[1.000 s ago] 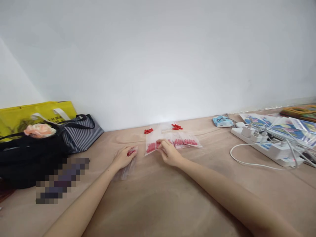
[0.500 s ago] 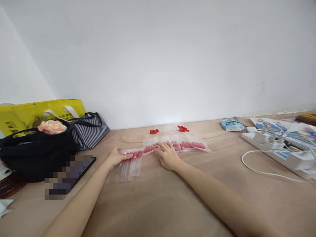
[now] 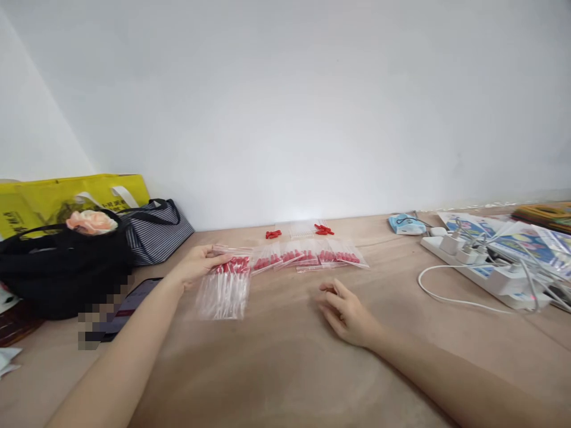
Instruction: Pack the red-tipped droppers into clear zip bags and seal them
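Note:
My left hand (image 3: pixel 199 264) pinches the upper edge of a stack of clear bags (image 3: pixel 225 291) that have red pieces near the top. To the right of it, several clear bags with red pieces (image 3: pixel 307 257) lie overlapping in a row on the table. My right hand (image 3: pixel 345 312) is apart from the bags, nearer to me, with loosely curled fingers and nothing seen in them. Behind the row, one small red pile (image 3: pixel 273 235) lies at the left and another red pile (image 3: pixel 323 229) at the right, with clear plastic (image 3: pixel 303 228) between.
On the left of the wooden table (image 3: pixel 250 368) are a black bag (image 3: pixel 66 273), a striped bag (image 3: pixel 158 235), a yellow bag (image 3: pixel 40 202) and a phone (image 3: pixel 134 303). A power strip (image 3: pixel 486 273) with cables, papers (image 3: pixel 539 241) and a blue mask (image 3: pixel 407 224) are at the right.
My right hand has left the row of bags and come back toward me and right, its fingers now off them. My left hand has lifted or shifted its bags slightly left. The view has moved slightly.

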Demonstrator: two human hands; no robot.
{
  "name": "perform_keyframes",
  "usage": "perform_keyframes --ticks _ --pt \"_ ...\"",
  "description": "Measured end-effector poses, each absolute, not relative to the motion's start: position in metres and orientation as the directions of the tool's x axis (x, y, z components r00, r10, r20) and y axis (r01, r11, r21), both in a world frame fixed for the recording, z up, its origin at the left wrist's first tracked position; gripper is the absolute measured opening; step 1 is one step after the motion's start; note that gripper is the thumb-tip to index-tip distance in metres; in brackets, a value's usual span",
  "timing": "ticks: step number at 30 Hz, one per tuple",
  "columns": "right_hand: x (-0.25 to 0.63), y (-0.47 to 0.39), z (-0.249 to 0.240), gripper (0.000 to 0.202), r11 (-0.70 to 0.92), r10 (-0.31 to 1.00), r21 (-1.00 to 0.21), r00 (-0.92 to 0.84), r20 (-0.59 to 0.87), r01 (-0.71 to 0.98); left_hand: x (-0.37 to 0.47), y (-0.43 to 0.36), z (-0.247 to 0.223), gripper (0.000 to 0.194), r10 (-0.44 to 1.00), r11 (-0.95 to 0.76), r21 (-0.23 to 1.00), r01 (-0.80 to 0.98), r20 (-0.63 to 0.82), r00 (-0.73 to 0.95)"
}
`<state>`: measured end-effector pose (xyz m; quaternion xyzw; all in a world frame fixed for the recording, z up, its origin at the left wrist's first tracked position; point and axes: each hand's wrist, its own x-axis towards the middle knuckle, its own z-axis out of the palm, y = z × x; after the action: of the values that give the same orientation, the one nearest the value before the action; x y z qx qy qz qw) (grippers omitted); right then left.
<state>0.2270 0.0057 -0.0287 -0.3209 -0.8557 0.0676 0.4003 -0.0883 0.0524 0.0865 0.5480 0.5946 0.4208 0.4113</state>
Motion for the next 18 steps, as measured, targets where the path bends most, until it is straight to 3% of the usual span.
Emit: perform_keyframes --ticks 5,8,10,13,18 --pt "0.229 0.015 -0.025 0.028 0.664 0.748 -0.670 -0.275 0.604 0.333 -0.017 0.033 0.073 0.034 0.902 -0.424 0.878 0.222 0.431 0.017" --pt "0.231 0.018 -0.022 0.046 0.642 0.765 -0.737 -0.235 0.599 0.210 0.020 0.024 0.042 0.020 0.727 -0.679 0.701 0.216 0.684 0.065" --pt "0.235 0.018 -0.021 0.046 0.697 0.717 -0.686 -0.232 0.657 0.210 0.035 0.018 0.024 0.013 0.627 -0.775 0.581 0.249 0.756 0.189" --pt "0.243 0.016 -0.022 0.032 0.814 0.571 -0.490 -0.275 0.773 0.312 0.041 0.012 0.009 0.014 0.533 -0.845 0.467 0.260 0.773 0.343" --pt "0.246 0.014 -0.027 0.021 0.893 0.334 -0.097 -0.503 0.797 0.439 0.034 0.009 0.001 0.012 0.588 -0.806 0.515 0.292 0.642 0.492"
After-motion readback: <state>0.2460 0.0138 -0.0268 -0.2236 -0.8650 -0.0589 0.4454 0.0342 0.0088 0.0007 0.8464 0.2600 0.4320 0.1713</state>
